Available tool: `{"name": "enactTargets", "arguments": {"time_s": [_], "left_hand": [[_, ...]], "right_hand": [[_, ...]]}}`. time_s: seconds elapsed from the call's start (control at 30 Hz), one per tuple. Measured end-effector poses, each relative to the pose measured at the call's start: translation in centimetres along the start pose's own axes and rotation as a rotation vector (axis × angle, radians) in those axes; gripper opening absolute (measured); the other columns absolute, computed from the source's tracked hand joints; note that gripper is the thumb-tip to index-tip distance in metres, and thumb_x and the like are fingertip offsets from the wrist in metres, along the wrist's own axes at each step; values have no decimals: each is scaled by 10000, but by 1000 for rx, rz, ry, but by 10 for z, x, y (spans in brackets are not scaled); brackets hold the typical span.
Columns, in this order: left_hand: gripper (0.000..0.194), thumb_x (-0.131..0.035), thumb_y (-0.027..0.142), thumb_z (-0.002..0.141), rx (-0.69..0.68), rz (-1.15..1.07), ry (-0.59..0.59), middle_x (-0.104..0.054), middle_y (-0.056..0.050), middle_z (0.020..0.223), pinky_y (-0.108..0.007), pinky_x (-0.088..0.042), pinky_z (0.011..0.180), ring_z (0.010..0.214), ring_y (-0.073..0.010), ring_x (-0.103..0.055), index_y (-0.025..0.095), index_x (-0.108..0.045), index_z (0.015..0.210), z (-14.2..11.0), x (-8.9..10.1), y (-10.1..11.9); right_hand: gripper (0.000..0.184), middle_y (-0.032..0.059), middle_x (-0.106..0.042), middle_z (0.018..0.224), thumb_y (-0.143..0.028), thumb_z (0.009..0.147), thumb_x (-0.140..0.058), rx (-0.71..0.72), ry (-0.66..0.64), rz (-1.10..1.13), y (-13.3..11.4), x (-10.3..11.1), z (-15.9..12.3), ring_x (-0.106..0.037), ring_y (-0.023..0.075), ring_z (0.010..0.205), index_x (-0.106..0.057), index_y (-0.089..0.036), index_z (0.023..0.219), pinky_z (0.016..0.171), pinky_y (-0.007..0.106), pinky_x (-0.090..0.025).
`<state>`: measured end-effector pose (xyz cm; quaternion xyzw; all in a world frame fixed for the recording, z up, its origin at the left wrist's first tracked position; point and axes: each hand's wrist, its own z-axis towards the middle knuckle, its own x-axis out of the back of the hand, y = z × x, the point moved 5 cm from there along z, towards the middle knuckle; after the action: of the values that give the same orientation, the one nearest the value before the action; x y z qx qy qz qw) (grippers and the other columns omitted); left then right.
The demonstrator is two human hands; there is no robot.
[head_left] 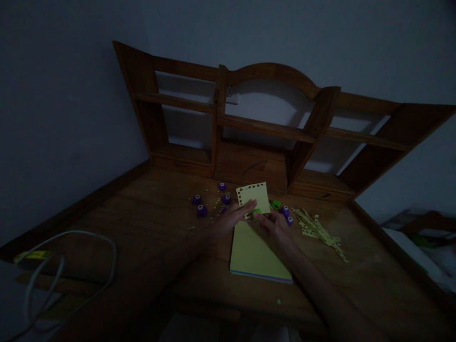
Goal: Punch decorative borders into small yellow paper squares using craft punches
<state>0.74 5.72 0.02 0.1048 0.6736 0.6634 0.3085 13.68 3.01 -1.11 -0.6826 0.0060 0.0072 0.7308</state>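
Observation:
My left hand [233, 214] grips the lower left part of a small yellow sheet of paper [261, 195], its thumb lying across the face. Punched shapes run in a row along the sheet's top and left edges. In my right hand [275, 225] is a green craft punch [255, 214], set at the sheet's lower edge; the fingers partly cover it. Below both hands lies a stack of coloured paper [258, 251], yellow on top. Another green punch [275, 204] stands just beyond my right hand, beside purple punches [285, 211].
More purple punches [202, 210] stand left of my hands among tiny paper cutouts [216, 205]. Punched yellow strips [318, 229] are heaped on the right. A wooden shelf unit [263, 126] rises at the desk's back. A white cable [113, 251] loops at the left edge.

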Motion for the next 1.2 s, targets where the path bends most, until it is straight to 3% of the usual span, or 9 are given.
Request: {"name": "enactTargets", "arguments": {"time_s": [0.17,0.33,0.6,0.73,0.9,1.2], "left_hand": [[394,-650,490,759,38,-9,105,-707,-107,910,-306,-495,691,763,-213,-651,132,-685,918,2,10,-2],[445,-652,513,748,31,-36,152,-711,-102,891,-304,-496,685,721,-202,-654,118,-669,951,9,16,-8],[508,-648,518,752,-67,-44,211,-699,-123,999,-309,-499,774,848,-221,-659,93,-656,1032,14,29,4],[477,-656,508,750,-84,-31,217,-709,-107,972,-296,-492,780,840,-209,-661,106,-671,1007,16,33,3],[453,-639,498,770,-38,-34,213,-714,-96,940,-283,-494,723,796,-196,-663,116,-671,1012,15,31,-3],[483,-632,512,771,-45,-12,190,-708,-114,942,-274,-494,692,793,-203,-658,102,-656,1025,14,30,-3]], "right_hand": [[325,-32,-524,528,-475,655,-745,-8,-1,16,-1,-3,0,-354,87,428,-616,-184,721,416,242,-207],[358,-48,-458,462,-486,659,-738,-8,-51,-60,-5,-7,-1,-334,76,415,-575,-172,607,417,244,-202],[304,-43,-510,544,-428,665,-758,-39,-107,0,-2,-11,-2,-366,70,438,-660,-168,787,419,226,-233],[300,-44,-503,533,-433,670,-753,-26,-118,2,-2,-11,-2,-364,72,438,-661,-174,791,420,225,-233],[313,-31,-561,609,-411,637,-779,-7,-33,33,-1,-7,0,-402,72,452,-660,-187,820,443,228,-283],[279,-33,-519,610,-384,692,-753,25,-61,9,-1,-4,2,-421,74,487,-655,-178,852,454,215,-287]]}}
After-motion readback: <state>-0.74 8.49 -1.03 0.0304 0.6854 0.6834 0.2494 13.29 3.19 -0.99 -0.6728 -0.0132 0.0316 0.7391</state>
